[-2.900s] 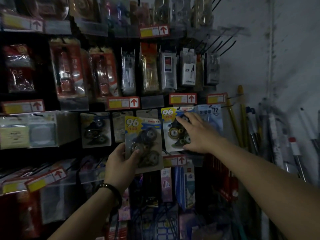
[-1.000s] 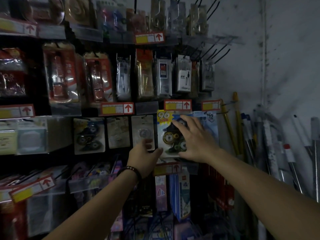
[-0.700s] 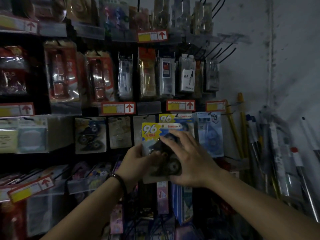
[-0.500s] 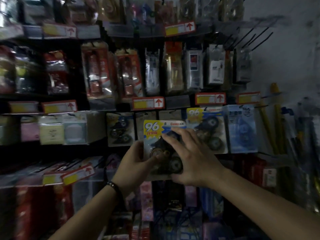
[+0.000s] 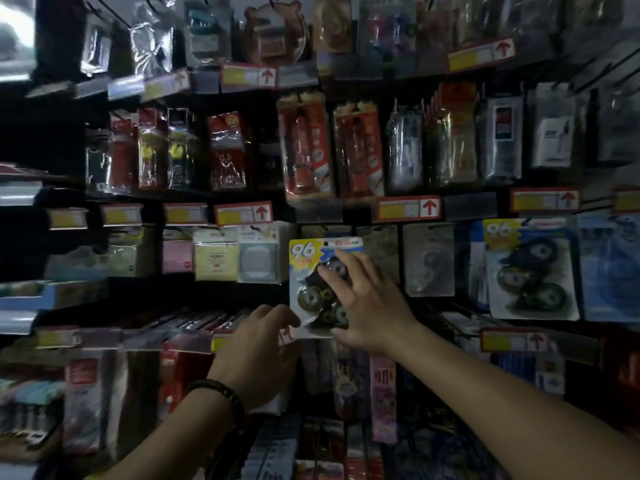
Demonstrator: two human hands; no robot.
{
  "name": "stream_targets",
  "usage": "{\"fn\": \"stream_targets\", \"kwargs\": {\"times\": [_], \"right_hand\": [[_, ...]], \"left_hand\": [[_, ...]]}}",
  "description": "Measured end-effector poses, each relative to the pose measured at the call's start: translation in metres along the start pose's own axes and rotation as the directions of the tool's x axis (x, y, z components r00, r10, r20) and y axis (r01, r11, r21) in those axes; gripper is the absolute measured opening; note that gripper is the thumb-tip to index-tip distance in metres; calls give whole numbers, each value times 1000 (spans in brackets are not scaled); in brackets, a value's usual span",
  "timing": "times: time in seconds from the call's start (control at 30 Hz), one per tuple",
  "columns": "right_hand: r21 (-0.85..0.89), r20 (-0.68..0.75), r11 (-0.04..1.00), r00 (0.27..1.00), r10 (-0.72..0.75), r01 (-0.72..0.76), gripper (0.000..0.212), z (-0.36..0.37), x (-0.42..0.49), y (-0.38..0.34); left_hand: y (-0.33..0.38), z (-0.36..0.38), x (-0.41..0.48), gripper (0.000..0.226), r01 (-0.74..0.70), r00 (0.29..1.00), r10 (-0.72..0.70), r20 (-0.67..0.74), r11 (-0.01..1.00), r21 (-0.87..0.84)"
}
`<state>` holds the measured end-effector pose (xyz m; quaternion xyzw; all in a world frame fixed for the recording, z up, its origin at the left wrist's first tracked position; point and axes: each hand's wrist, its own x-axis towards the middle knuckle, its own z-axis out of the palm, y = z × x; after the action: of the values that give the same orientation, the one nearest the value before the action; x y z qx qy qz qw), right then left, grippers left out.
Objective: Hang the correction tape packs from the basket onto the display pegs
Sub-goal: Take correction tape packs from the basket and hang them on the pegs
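Observation:
A correction tape pack (image 5: 305, 271) with a yellow "96" on its card is held up flat against the middle row of the display, its hang hole at the top. My right hand (image 5: 363, 306) holds it, fingers spread over the blister front and thumb at the bottom edge. My left hand (image 5: 258, 351), with a dark bracelet at the wrist, is just below and left of the pack's lower left corner, fingers relaxed and holding nothing. Another "96" pack (image 5: 530, 271) hangs further right in the same row. The peg behind the held pack is hidden. No basket is in view.
Bagged pens and refills (image 5: 304, 150) hang in the row above. Red and yellow price tags (image 5: 408, 207) run under each row. Sticky note pads (image 5: 214, 254) sit to the left, clear blister packs (image 5: 427, 261) to the right, and more stock crowds the dim shelves below.
The view has swung left along the display. The pack has moved up and left to the peg row in my right hand. My left hand has let go and dropped below its corner.

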<state>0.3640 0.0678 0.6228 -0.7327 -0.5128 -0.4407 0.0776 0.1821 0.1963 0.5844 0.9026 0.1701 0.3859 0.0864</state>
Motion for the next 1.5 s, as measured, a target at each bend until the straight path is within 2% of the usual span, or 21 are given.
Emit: {"fn": "stream_targets", "kwargs": {"times": [0.13, 0.27, 0.33, 0.43, 0.6, 0.93, 1.07, 1.17, 1.27, 1.37, 1.43, 1.5], "right_hand": [[-2, -50, 1000, 999, 17, -17, 112, -4, 17, -1], [-11, -100, 1000, 995, 14, -15, 112, -7, 27, 3], [-32, -104, 999, 994, 15, -18, 112, -9, 31, 5], [-61, -85, 998, 996, 19, -25, 112, -10, 35, 6], [-79, -15, 997, 1000, -3, 1, 111, -11, 42, 7], [-89, 111, 994, 991, 77, -68, 108, 6, 61, 4], [-22, 107, 998, 992, 66, -64, 106, 4, 55, 8], [53, 79, 997, 996, 51, -55, 90, -13, 31, 21], [96, 15, 985, 990, 142, -143, 62, -30, -9, 50], [96, -84, 956, 955, 286, -278, 48, -42, -57, 90], [122, -143, 910, 901, 410, -396, 44, -49, -86, 118], [161, -172, 831, 814, 554, -532, 42, -57, -110, 144]], "left_hand": [[2, -1, 4, 12, -41, 999, 41, 29, 999, 9], [3, -3, 8, 7, -71, 997, 70, 29, 998, 2], [2, -2, 9, 11, -80, 996, 79, 46, 997, 11], [3, -1, 11, 18, -81, 995, 80, 51, 996, 28], [3, -2, 12, 16, -94, 994, 93, 54, 995, 19], [12, 6, 11, 13, -129, 991, 128, 43, 991, 34], [19, 13, 11, 15, -126, 991, 124, 56, 991, 43], [31, 19, 15, 19, -148, 987, 146, 66, 989, 26], [54, 31, 22, 17, -165, 985, 166, 55, 986, -29], [92, 47, 31, 19, -167, 984, 175, 40, 972, -163], [122, 59, 38, 20, -154, 986, 164, 19, 954, -259], [150, 72, 46, 25, -154, 987, 164, 1, 932, -328]]}}
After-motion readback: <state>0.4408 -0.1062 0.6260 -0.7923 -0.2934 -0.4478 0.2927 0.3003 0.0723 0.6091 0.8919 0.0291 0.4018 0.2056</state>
